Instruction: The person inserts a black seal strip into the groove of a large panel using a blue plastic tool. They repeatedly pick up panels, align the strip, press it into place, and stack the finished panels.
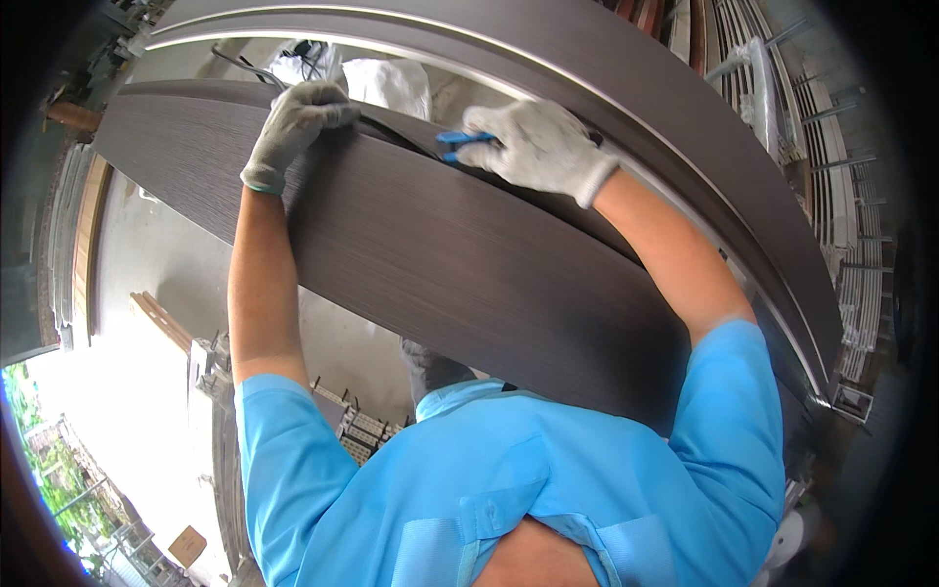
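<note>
Up at the top edge of the dark wood panel [440, 264], both arms reach out. Left hand [293, 127] (in a grey glove) grips the edge; right hand [538, 147] clamps a blue tool [455, 145] there. Behind stands a big dark door [685, 127].

Your gloved right hand [540, 147] covers most of the small blue-handled tool [458, 145], so its tip is hidden, perhaps a blade. The dark wood-grain panel [440, 254] vanishes behind your blue shirt [489, 470].
</note>
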Action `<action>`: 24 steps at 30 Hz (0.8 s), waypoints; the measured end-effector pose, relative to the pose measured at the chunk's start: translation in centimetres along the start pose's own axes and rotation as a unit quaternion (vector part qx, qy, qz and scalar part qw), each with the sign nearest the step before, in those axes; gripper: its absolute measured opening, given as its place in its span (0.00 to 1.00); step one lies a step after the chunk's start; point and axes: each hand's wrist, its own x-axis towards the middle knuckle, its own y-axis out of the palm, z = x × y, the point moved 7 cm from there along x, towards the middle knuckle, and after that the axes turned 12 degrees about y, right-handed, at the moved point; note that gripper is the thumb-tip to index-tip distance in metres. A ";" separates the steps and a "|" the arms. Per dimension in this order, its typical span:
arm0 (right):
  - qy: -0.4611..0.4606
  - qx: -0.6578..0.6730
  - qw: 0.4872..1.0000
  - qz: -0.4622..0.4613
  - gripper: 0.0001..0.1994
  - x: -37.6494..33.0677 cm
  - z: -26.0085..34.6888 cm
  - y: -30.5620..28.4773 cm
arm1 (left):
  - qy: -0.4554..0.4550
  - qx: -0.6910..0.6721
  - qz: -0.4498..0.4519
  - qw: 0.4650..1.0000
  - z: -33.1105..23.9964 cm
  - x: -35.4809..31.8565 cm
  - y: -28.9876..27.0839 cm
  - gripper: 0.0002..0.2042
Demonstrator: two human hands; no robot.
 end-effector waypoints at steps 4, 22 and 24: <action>0.009 -0.005 1.000 -0.009 0.15 -0.3 0.0 -0.8 | 0.040 -0.058 0.102 0.992 3.2 1.0 -4.4 0.10; 0.091 0.067 0.993 -0.028 0.14 0.4 2.3 -1.5 | -0.009 0.192 -0.020 0.981 18.6 2.5 -18.5 0.18; 0.093 0.064 0.994 -0.015 0.14 1.7 2.9 -1.1 | -0.008 0.174 -0.006 0.985 18.2 2.6 -18.2 0.18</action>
